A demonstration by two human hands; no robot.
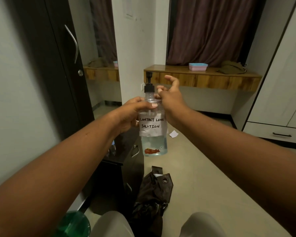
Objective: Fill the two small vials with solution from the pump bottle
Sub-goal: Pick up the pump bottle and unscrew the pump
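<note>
Head view: left hand (132,111) grips pump bottle (153,127) upright

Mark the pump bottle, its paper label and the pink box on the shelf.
pump bottle (155,147), head view, lower clear body with liquid.
paper label (151,124), head view, middle of the handwritten text.
pink box (197,67), head view, front wall under the blue lid.

The left hand (135,110) holds a clear pump bottle (153,127) in the air by its shoulder, thumb across the front. A paper label (151,124) on it reads "CONTACT LENS SOLUTION", and liquid fills its lower part. The right hand (169,96) sits just beside the black pump (149,84), fingers loosely spread. Below, dark cloth (154,190) lies on the floor (212,177). A pink box (197,67) rests on a wooden shelf (212,79) by the curtain (212,29).
</note>
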